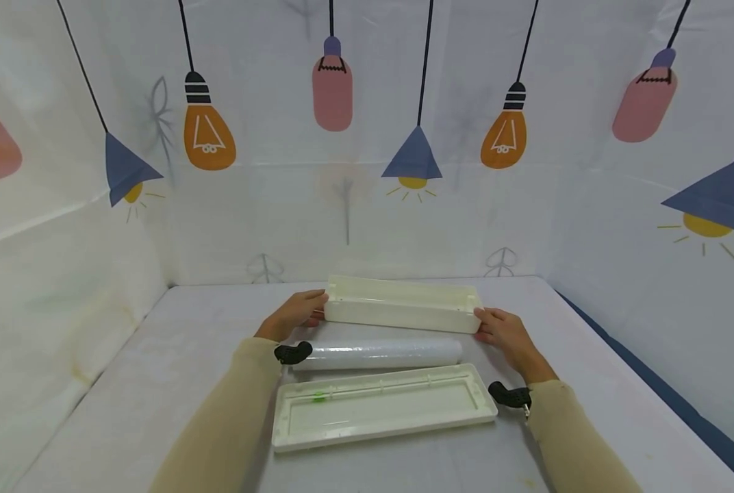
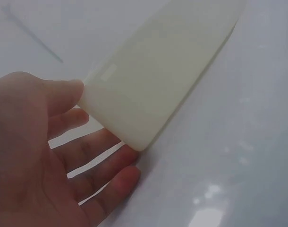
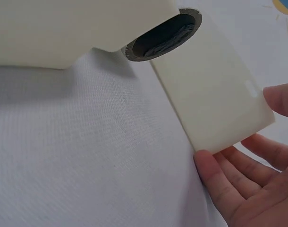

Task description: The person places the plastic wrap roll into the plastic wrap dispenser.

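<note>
A long cream plastic box point(image 1: 398, 315) lies near the back of the table, its long hollow side showing. At its left end, my left hand point(image 1: 296, 311) holds it, thumb at the upper corner and fingers at the end wall point(image 2: 148, 90). My right hand point(image 1: 507, 335) holds the opposite end, thumb high and fingertips along the lower edge point(image 3: 215, 104). Just in front lies a roll of clear plastic film point(image 1: 379, 354); its hollow core end point(image 3: 164, 39) shows in the right wrist view. Nearest me is a shallow cream lid point(image 1: 385, 411) with a small green slider point(image 1: 319, 397) on a rail.
A white cloth covers the table point(image 1: 213, 322). White curtains printed with lamps point(image 1: 210, 140) stand behind and at both sides. Black wrist mounts point(image 1: 293, 352) sit on both forearms, the left one overlapping the roll's left end.
</note>
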### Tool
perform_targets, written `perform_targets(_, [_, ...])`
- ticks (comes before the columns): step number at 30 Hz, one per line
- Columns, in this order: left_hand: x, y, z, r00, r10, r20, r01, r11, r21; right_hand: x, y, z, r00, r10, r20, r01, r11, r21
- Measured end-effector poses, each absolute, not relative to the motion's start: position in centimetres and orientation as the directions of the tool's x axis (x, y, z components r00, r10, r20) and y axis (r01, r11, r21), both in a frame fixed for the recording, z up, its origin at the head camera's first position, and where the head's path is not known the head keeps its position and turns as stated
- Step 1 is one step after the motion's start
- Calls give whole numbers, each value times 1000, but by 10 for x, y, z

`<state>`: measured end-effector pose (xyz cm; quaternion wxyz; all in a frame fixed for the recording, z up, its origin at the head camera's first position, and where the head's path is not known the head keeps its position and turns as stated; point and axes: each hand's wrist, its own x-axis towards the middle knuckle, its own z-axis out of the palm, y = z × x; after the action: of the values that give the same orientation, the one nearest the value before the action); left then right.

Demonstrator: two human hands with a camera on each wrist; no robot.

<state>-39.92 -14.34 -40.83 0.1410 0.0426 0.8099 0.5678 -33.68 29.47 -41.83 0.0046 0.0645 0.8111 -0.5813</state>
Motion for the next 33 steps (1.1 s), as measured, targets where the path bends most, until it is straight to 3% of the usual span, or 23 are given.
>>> perform_targets(33, [-390,-141,-400,-960,200,-198,-133,298,945,-334,296,-408,-993,85,-86,107,283,-953])
